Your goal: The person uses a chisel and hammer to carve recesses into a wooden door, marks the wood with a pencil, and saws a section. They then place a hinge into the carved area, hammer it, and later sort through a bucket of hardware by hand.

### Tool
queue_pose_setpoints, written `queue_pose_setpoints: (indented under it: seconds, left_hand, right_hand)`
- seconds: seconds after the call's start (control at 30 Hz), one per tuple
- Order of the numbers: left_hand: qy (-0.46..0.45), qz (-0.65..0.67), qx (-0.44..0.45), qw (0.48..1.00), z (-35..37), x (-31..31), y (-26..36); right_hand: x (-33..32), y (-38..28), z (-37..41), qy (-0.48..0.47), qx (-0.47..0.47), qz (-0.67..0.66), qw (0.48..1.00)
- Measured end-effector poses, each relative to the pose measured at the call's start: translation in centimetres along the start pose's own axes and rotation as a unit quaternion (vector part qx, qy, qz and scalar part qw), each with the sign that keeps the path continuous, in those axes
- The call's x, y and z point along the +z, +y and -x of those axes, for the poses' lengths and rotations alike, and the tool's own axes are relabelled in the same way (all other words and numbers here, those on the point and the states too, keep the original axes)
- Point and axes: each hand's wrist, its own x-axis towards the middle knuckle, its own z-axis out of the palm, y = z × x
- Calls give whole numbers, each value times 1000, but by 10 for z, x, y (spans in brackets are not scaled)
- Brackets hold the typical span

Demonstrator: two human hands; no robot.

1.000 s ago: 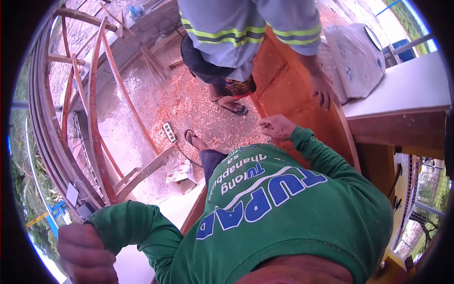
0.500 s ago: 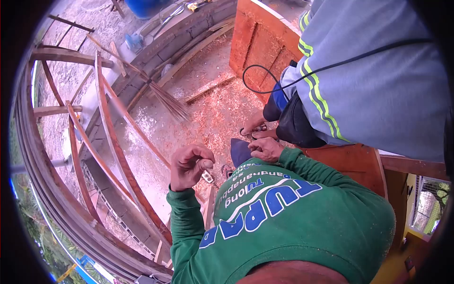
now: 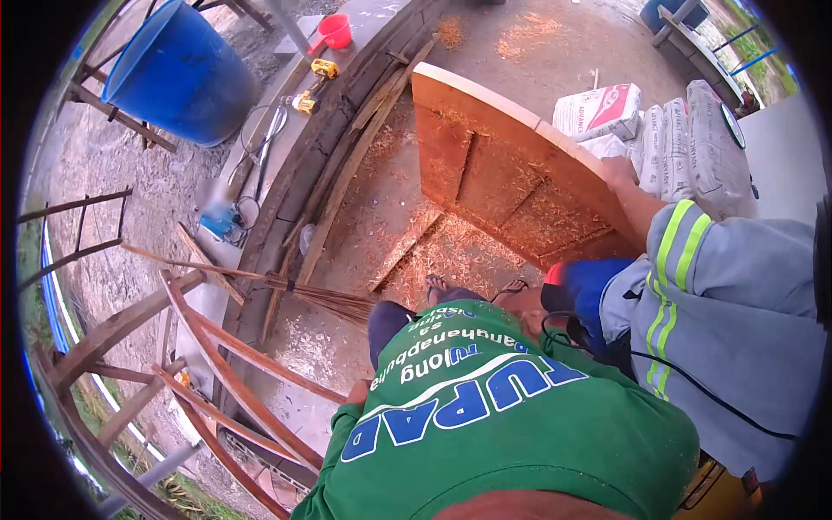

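Observation:
My left hand (image 3: 357,393) shows only in part beside the green shirt (image 3: 485,433), low at the left of my body; its fingers are too hidden to read. At the end of my other sleeve, my right hand (image 3: 531,326) is a small patch of skin in front of my waist, near the co-worker's legs, with its fingers not distinct. A reddish-brown wooden panel (image 3: 498,165) stands tilted ahead, strewn with shavings. The co-worker's hand (image 3: 620,173) rests on its upper edge. A black cable (image 3: 693,381) crosses the co-worker's grey clothing (image 3: 737,321).
A stick broom (image 3: 325,299) and curved wooden frames (image 3: 230,364) are at the left. Beyond stand a low block wall (image 3: 295,195), a blue tub (image 3: 178,78), a red dipper (image 3: 334,33) and yellow tools (image 3: 303,102). Stacked sacks (image 3: 680,147) lie at the right. Shavings cover the floor.
The view has shifted, bringing the tub and sacks into sight. My left hand, earlier raised with curled fingers, is now lower beside my body. The co-worker's hand now shows on the panel's edge.

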Motion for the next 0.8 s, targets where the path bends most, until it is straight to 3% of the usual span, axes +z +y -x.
queue_pose_setpoints:
  seconds: [0.03,0.07,0.13,0.17,0.2,0.23,0.3,0.33,0.4,0.43,0.5,0.57,0.63,0.67,0.73,0.8]
  left_hand:
    - [13,13,30,999,4,-46,59]
    - [17,-7,17,1000,-17,-77,77]
    - [22,-47,-9,999,-59,-137,114]
    - [8,-44,-57,997,-84,-171,144]
    - [7,-37,-75,996,-112,-196,154]
    - [6,-31,-94,995,-139,-221,164]
    - [29,-6,-72,997,-206,-269,158]
    - [33,-15,-49,998,-234,-290,160]
    - [45,-36,-1,998,-293,-343,168]
    - [15,-71,10,997,-321,-372,177]
    - [7,-107,28,994,-361,-435,212]
    - [7,-138,73,988,-391,-489,244]
    - [38,-188,125,973,-413,-545,312]
    - [8,-106,87,991,-436,-567,327]
    - [10,-140,150,979,-495,-606,346]
    - [-27,-157,153,975,-506,-628,443]
  right_hand:
    - [12,28,-20,-66,16,-10,998]
    - [2,10,-10,-79,-66,153,983]
    - [-5,-31,19,-109,-206,459,857]
    - [0,-39,12,-147,-103,228,957]
    - [14,-38,-10,-170,1,-21,985]
    - [26,-45,-32,-180,98,-268,941]
    - [31,-94,-56,-173,127,-516,829]
    - [25,-138,-67,-167,72,-533,826]
    - [-26,-289,-51,-137,-42,-421,896]
    - [-59,-375,-28,-112,-92,-286,947]
    - [-101,-494,-16,-156,-241,-225,931]
    - [-134,-592,-3,-149,-300,-205,920]
    - [-159,-658,4,-99,-340,-194,915]
    - [-172,-681,7,-76,-359,-191,910]
    - [-195,-709,7,-4,-358,-174,917]
    - [-217,-714,-5,65,-361,-145,919]
